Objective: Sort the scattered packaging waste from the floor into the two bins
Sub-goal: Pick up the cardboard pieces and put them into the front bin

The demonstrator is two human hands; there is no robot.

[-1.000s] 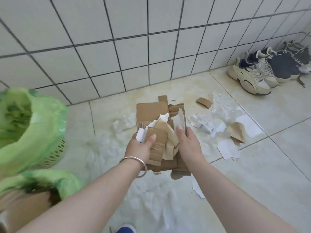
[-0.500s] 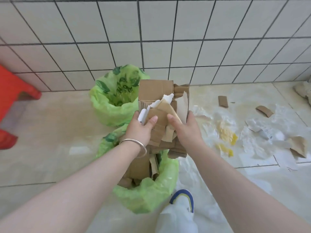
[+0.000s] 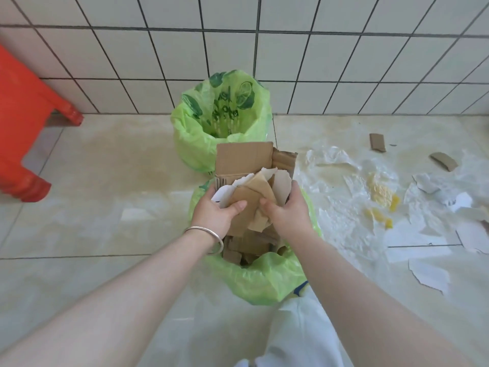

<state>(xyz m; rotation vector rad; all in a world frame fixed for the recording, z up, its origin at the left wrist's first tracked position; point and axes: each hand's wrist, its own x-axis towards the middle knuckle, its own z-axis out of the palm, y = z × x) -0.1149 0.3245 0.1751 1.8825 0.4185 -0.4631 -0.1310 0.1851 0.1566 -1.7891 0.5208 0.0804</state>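
A bundle of brown cardboard and torn white paper (image 3: pixel 244 160) is gripped from both sides by my left hand (image 3: pixel 218 211) and my right hand (image 3: pixel 289 213). The bundle hangs over the near bin (image 3: pixel 260 282), lined with a green bag and holding cardboard pieces. A second green-lined bin (image 3: pixel 190 136) stands behind it by the wall, its inside showing only the bag. Scattered on the floor to the right lie clear plastic film (image 3: pixel 330 160), torn white paper (image 3: pixel 428 274), yellow scraps (image 3: pixel 381 192) and two small cardboard bits (image 3: pixel 377 142).
A red plastic stool (image 3: pixel 23 128) stands at the left by the tiled wall. My white-trousered leg (image 3: pixel 296 337) and a shoe tip are just below the near bin. Pale floor tiles stretch to the left of the bins.
I turned left from the waste pile toward the bins, carrying the bundle. It has come down over the near bin's opening; both hands keep their hold.
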